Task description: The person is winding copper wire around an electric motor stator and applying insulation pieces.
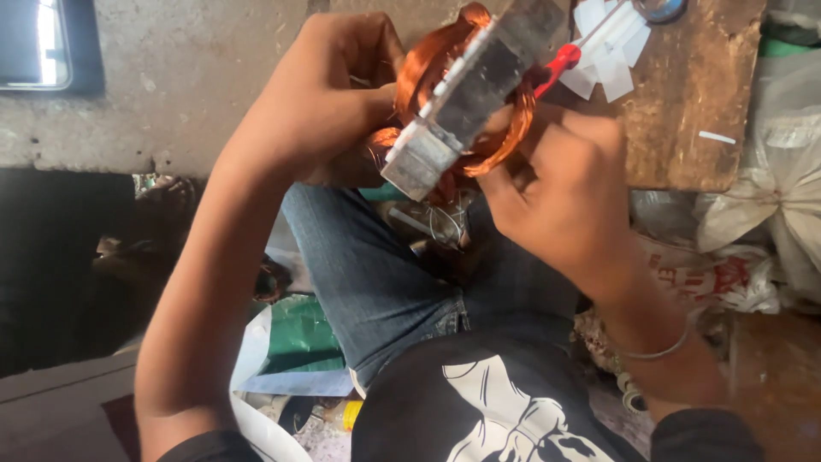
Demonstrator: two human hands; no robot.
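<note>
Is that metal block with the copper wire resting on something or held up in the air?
Held up: the metal block with copper wire sits between the left hand and right hand, above the person's lap.

Black printed shirt (505, 411), blue jeans (376, 282), thin metal bangle (654, 351) on right wrist.

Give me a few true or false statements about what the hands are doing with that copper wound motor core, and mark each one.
1. Both hands hold the motor core. True.
2. The copper windings are blue. False: they are orange copper.
3. A red-handled tool sits by the right hand. True.
4. The left hand rests flat on the wooden board. False: it grips the core.
5. The right wrist is bare. False: it wears a thin bangle.
</note>
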